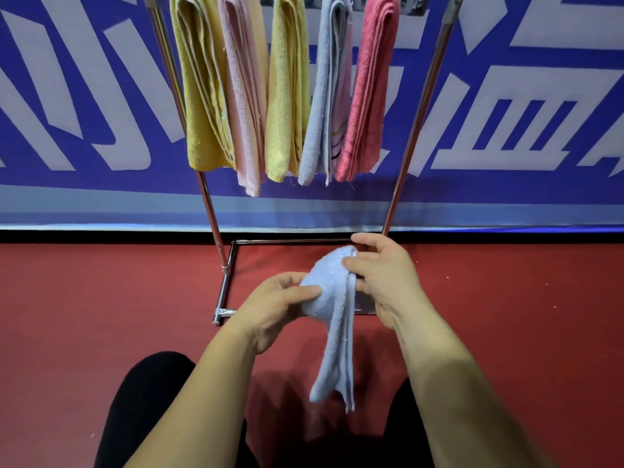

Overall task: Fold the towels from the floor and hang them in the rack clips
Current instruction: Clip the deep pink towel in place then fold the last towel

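Observation:
A light blue towel [332, 312] is held folded between both hands above the red floor, its loose end drooping down toward my legs. My left hand [273, 305] grips its lower left side with thumb on top. My right hand [381, 275] pinches its upper fold. Behind them stands a chrome rack [410, 130] with several folded towels hanging from its top: a yellow towel [202, 96], a pink towel [244, 106], a second yellow towel [287, 96], a light blue hung towel [324, 106] and a coral towel [368, 92]. The clips are cut off at the top edge.
The rack's chrome base frame [224, 282] lies on the red floor [101, 298] just beyond my hands. A blue and white patterned wall banner [523, 113] runs behind the rack. My dark trouser legs [141, 400] fill the bottom of the view.

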Motion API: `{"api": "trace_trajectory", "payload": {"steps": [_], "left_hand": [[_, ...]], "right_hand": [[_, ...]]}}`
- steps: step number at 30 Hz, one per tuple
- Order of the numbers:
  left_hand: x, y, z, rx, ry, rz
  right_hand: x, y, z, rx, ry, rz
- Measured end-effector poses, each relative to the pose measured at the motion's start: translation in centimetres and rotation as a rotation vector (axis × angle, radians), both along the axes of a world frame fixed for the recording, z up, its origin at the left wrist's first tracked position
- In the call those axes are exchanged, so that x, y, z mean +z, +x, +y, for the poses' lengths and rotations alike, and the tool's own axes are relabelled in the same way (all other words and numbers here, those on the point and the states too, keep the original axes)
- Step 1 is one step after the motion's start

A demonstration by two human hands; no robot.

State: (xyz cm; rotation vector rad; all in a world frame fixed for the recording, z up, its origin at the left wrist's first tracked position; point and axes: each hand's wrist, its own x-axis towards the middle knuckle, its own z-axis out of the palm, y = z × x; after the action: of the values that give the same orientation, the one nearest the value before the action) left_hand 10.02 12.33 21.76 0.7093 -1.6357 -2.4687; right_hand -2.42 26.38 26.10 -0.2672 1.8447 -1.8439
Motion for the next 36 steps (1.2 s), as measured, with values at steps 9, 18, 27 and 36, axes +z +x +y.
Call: {"api": "trace_trajectory", "payload": {"steps": [9, 18, 27, 36], "left_hand": [[4.5, -2.2, -0.5, 0.086, -0.083, 0.181], [4.6, -1.7, -2.1, -0.066, -0.169, 0.099], [4.9, -3.3, -2.4, 0.117, -0.171, -0.018], [4.6, -4.1, -2.6, 0.202, -0.037, 0.013]], "right_hand": [[1.9, -0.9, 0.3, 0.044, -0.017, 0.043], [4.9, -2.0, -1.2, 0.001, -0.168, -0.02], [1.4, -1.7, -2.3, 0.021, -0.013, -0.099], [1.5, -1.4, -2.5, 0.065, 0.03, -0.042]]}}
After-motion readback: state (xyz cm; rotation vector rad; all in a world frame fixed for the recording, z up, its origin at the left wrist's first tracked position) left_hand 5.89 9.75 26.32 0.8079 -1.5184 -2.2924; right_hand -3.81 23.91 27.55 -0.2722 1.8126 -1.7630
